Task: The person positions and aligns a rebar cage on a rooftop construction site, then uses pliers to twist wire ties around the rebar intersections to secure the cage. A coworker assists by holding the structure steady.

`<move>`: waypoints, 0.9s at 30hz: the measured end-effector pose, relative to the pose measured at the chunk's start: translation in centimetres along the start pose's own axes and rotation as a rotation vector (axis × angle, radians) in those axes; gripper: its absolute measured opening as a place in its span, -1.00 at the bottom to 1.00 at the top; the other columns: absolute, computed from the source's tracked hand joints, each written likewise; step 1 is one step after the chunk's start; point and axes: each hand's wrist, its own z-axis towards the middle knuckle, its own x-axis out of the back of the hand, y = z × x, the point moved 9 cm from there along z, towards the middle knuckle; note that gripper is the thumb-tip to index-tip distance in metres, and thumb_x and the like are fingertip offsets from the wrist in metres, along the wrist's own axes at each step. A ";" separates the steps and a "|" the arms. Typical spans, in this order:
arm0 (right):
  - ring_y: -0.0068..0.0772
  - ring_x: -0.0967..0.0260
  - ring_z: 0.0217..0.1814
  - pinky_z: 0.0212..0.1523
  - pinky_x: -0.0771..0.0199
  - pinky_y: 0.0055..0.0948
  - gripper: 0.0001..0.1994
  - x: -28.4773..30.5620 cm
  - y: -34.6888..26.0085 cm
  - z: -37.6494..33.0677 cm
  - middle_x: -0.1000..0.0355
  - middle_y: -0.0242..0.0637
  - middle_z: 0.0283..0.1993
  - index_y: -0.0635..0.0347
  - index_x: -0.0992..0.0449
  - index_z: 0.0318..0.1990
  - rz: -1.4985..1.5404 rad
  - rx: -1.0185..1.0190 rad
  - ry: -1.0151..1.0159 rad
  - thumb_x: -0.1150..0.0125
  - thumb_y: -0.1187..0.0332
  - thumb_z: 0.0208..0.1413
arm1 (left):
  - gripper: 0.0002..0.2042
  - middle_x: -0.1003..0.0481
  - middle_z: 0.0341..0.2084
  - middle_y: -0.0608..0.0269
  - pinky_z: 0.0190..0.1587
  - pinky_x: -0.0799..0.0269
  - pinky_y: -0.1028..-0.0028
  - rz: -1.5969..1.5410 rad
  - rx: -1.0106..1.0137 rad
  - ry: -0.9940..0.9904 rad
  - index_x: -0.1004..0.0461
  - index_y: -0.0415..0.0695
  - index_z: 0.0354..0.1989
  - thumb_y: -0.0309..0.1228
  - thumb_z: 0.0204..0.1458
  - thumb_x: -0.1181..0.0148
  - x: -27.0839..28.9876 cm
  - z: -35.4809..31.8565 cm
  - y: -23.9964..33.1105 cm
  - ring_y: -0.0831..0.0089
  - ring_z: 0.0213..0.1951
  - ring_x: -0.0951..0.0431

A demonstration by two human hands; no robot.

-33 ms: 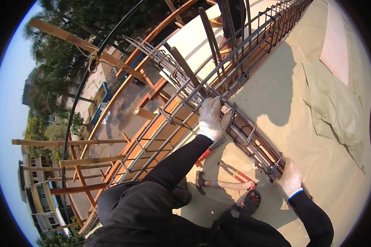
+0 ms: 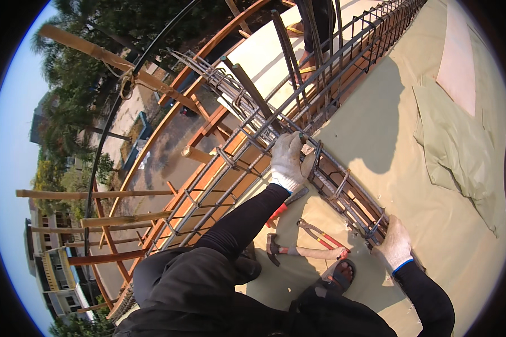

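Observation:
My left hand (image 2: 288, 162), in a white knit glove, is closed on a steel reinforcing bar where two rebar cages meet. The bar's end shows by its fingers. My right hand (image 2: 394, 246), gloved too, lies at the near end of the shorter rebar cage (image 2: 338, 185), beside a stirrup; its fingers are curled and partly hidden by the back of the hand. Between my arms, by my feet, lie a hammer (image 2: 273, 248), long-handled pincers (image 2: 321, 234) with red grips, and a red-handled tool (image 2: 280, 211) partly covered by my left forearm.
A long rebar cage (image 2: 354, 53) runs to the far right, with upright bars (image 2: 256, 95) at the corner. Another person's feet (image 2: 308, 62) stand on a pale board. Bamboo and timber poles (image 2: 104, 55) edge a drop on the left. A folded sheet (image 2: 452, 149) lies right.

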 end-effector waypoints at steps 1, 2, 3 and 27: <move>0.30 -0.51 0.19 0.24 -0.57 0.03 -0.29 0.0 0.0 0.0 -0.52 0.18 0.06 0.34 -0.41 0.06 -0.005 0.000 -0.005 -0.62 0.39 -0.33 | -0.60 -0.54 -0.09 -0.01 0.12 -0.47 0.01 0.022 -0.008 0.014 -0.55 -0.17 -0.01 -0.33 -0.06 -0.39 0.1 -0.1 0.1 -0.08 0.01 -0.54; 0.30 -0.52 0.19 0.24 -0.57 0.03 -0.29 0.0 0.0 0.1 -0.52 0.18 0.06 0.34 -0.41 0.06 -0.009 -0.001 -0.011 -0.62 0.39 -0.33 | -0.54 -0.54 -0.03 -0.03 0.17 -0.44 -0.03 0.027 0.005 -0.022 -0.52 -0.17 0.07 -0.32 -0.03 -0.41 -0.2 -0.2 -0.2 -0.12 0.06 -0.52; 0.29 -0.52 0.19 0.24 -0.57 0.02 -0.29 0.0 0.0 0.2 -0.52 0.17 0.06 0.34 -0.41 0.06 -0.012 -0.004 -0.012 -0.62 0.39 -0.33 | -0.49 -0.54 0.02 -0.06 0.22 -0.42 -0.06 0.031 0.014 -0.057 -0.50 -0.18 0.15 -0.31 0.01 -0.42 -0.5 -0.2 -0.5 -0.16 0.12 -0.51; 0.27 -0.55 0.19 0.24 -0.60 0.02 -0.24 -0.5 0.5 0.6 -0.56 0.18 0.06 0.34 -0.42 0.15 -0.035 0.010 -0.003 -0.62 0.37 -0.32 | -0.57 -0.55 -0.10 -0.04 0.11 -0.48 0.00 0.025 -0.048 0.046 -0.54 -0.12 0.03 -0.35 -0.06 -0.40 -0.2 0.4 0.0 -0.12 0.00 -0.55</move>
